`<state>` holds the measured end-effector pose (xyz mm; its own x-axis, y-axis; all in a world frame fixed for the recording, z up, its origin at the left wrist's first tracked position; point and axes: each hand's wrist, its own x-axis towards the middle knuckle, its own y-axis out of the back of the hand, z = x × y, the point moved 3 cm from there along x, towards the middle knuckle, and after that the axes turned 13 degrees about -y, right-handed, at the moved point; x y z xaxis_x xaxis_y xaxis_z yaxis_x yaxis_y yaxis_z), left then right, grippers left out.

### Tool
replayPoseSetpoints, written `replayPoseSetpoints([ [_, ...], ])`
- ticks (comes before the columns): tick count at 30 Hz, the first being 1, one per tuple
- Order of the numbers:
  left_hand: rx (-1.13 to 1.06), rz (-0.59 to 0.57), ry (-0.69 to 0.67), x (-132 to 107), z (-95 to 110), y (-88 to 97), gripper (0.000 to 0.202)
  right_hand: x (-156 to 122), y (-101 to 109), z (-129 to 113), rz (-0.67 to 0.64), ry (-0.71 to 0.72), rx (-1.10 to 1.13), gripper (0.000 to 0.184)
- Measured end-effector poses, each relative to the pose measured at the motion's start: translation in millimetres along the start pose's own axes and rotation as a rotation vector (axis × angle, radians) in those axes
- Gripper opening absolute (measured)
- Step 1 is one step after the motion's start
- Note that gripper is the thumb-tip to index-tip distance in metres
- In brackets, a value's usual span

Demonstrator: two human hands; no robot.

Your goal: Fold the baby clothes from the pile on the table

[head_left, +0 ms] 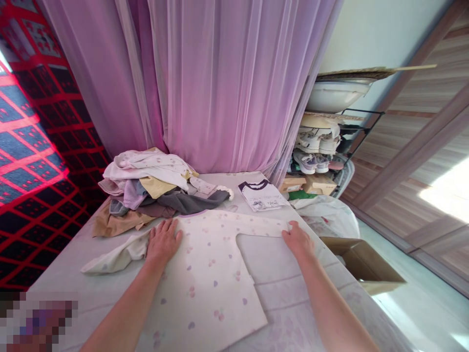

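Observation:
A pale pyjama top with a small heart and cherry print lies spread flat on a pale sheet-covered surface. My left hand presses flat on the cloth near its far edge, fingers apart. My right hand rests on the end of the right sleeve, holding nothing that I can see. Beyond the left hand sits a loose heap of mixed clothes. A folded white shirt with dark trim lies behind the right hand, apart from it.
A sheer pink curtain hangs behind the surface. A red-and-black patterned cloth hangs at the left. On the right stand a shoe rack, a white plastic bag and an open cardboard box beyond the surface's edge.

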<state>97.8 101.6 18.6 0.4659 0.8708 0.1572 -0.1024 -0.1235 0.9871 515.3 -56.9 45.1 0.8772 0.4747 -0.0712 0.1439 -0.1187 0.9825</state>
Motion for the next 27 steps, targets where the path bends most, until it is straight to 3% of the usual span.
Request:
replayPoseSetpoints([
  [3, 0.002, 0.006, -0.003, 0, 1, 0.6, 0.053, -11, 1, -9, 0.115, 0.059, -0.012, 0.046],
  [5, 0.003, 0.008, -0.002, 0, 1, 0.7, 0.053, -23, 0, -31, 0.165, 0.207, 0.022, 0.046],
  [8, 0.0, 0.008, 0.002, 0, 0, 0.4, 0.052, -50, -16, -76, -0.006, 0.549, 0.004, 0.052],
  [11, -0.005, 0.008, 0.0, -1, -1, -0.5, 0.051, -70, -38, -103, -0.215, 0.678, -0.1, 0.059],
  [14, -0.008, 0.016, -0.002, 0, -2, -1.4, 0.051, -68, -49, -96, -0.208, 0.665, -0.151, 0.061],
  [22, -0.028, 0.012, -0.001, 1, -2, -2.3, 0.054, -17, -41, -19, -0.074, 0.305, -0.217, 0.058],
  [25, -0.036, -0.023, 0.002, 1, -3, -3.2, 0.056, -21, -34, -19, -0.08, 0.266, -0.225, 0.059],
  [27, -0.038, -0.048, 0.008, 2, -3, -3.5, 0.056, -39, -28, -29, -0.072, 0.271, -0.203, 0.058],
])
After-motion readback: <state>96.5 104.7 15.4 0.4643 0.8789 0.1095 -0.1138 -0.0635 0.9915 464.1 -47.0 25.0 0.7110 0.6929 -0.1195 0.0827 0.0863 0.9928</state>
